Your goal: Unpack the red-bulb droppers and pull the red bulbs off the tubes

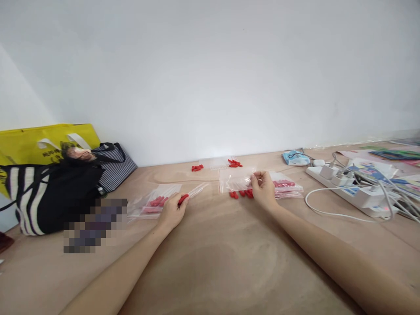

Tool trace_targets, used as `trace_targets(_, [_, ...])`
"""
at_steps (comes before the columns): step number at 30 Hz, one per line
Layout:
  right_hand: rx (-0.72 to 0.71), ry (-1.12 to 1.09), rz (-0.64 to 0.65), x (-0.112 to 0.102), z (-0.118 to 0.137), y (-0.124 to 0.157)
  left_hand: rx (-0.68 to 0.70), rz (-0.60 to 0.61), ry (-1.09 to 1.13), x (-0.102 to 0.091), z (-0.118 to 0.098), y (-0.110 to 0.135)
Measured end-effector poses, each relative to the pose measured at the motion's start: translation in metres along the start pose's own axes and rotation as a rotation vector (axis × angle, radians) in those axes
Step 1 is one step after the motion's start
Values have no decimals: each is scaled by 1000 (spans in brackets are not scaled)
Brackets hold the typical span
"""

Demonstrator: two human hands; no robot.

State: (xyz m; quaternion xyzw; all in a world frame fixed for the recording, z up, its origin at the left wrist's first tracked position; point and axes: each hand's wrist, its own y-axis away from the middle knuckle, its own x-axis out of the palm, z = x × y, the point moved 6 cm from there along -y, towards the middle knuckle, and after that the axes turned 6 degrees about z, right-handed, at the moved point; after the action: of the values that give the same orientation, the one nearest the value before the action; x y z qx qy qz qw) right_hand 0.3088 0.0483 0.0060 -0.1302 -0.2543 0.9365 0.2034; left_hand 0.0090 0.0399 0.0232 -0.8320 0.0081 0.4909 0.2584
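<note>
My left hand is closed on a small clear zip bag with red pieces in its lower end, held just above the wooden table. Beside it lies a pile of filled clear bags holding red pieces. My right hand rests with fingers curled, pinching the edge of a stack of clear bags. Loose red pieces lie just left of that hand. More red pieces and another small heap of red pieces sit near the wall.
A black and striped bag, a yellow bag and a striped pouch stand at the left. A white power strip with plugs and cables, a blue pack and papers lie at the right.
</note>
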Motion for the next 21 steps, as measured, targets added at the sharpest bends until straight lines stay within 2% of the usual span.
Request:
trace_targets(6, [-11, -85, -21, 1, 1, 1, -168, 28, -36, 22, -11, -15])
trace_targets(14, [9, 50, -21, 1, -9, 2, -267, 79, 56, 70, -58, -43])
trace_targets(17, [76, 33, -36, 0, -18, 2, -280, 103, 145, 76, -68, -45])
trace_targets(21, [85, -29, -83, 0, -23, 2, -315, 158, 296, 79, -63, -42])
